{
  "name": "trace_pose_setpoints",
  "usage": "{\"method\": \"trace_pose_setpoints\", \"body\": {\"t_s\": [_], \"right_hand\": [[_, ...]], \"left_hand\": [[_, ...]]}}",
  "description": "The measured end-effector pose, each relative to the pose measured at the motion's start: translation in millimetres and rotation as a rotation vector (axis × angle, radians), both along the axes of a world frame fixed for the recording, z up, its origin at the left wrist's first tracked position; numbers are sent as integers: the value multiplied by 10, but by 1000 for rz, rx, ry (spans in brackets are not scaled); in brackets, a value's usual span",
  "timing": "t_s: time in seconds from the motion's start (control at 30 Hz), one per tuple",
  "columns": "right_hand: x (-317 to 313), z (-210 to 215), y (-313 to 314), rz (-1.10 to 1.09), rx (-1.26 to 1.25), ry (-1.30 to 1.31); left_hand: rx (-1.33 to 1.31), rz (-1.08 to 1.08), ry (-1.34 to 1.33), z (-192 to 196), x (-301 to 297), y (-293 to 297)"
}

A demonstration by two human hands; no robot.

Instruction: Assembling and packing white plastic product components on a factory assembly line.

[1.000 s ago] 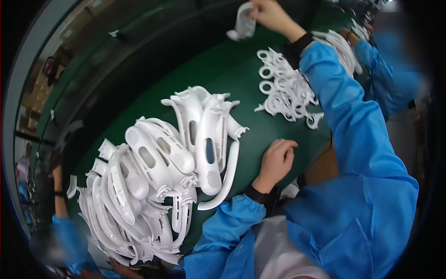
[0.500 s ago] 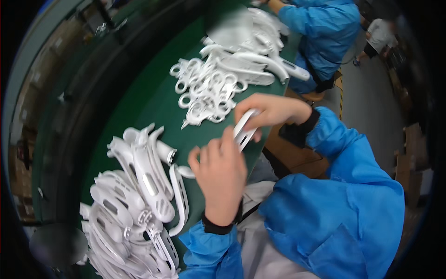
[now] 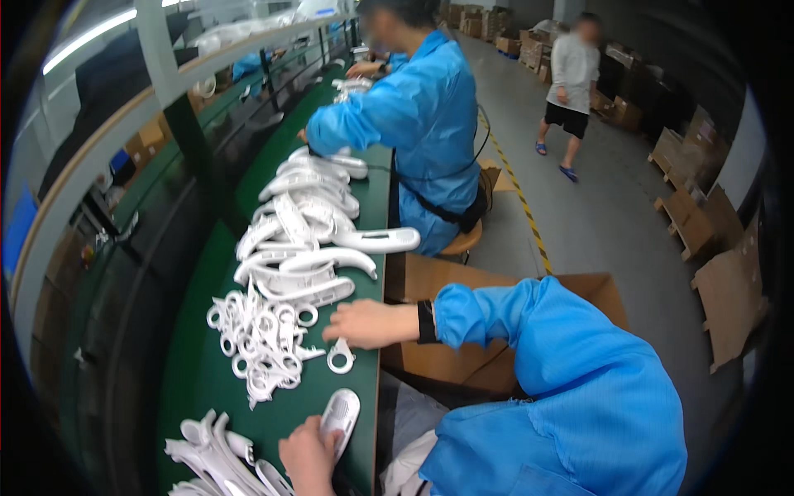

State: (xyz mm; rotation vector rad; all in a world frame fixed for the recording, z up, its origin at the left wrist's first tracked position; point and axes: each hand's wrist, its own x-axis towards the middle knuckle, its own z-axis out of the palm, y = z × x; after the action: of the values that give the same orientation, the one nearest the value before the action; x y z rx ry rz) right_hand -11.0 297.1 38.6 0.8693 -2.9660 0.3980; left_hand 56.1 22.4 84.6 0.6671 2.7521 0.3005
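My left hand (image 3: 308,456), low in the view, is closed around the lower end of a long, rounded white plastic shell (image 3: 346,403) with a perforated end. My right hand (image 3: 365,322) is farther off near the table's right edge, its fingers bent down over the tab of a small white ring-shaped part (image 3: 344,345). The thumb's grip is hidden. Left of that hand lies a heap of similar white ring parts (image 3: 266,374). Several white shells (image 3: 217,463) are piled at the lower left, partly cut off.
On the green tabletop (image 3: 194,355), a long pile of curved white shells (image 3: 306,223) runs away beyond the rings. A co-worker in blue (image 3: 413,107) sits farther along. A cardboard box (image 3: 463,364) stands right of the table. Another person (image 3: 572,74) is in the aisle by flattened cartons (image 3: 732,289).
The view has tilted up and along the table. My hands, earlier together on a slotted white piece, are now apart: the right by the ring heap, the left on a shell.
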Motion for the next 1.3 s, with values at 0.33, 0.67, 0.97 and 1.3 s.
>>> {"method": "trace_pose_setpoints", "body": {"t_s": [0.33, 0.67, 0.97, 1.3], "right_hand": [[-285, 351, 141, -10, 59, -385], [-44, 505, -201, -169, -822, -806], [61, 235, -434, -166, -909, -1311], [-105, -38, -224, 215, -657, -550]], "left_hand": [[478, 29, 367, -352, -151, 363], [743, 167, 172, -309, -197, 299], [663, 102, 146, -370, -208, 248], [541, 28, 167, -354, -201, 296]]}}
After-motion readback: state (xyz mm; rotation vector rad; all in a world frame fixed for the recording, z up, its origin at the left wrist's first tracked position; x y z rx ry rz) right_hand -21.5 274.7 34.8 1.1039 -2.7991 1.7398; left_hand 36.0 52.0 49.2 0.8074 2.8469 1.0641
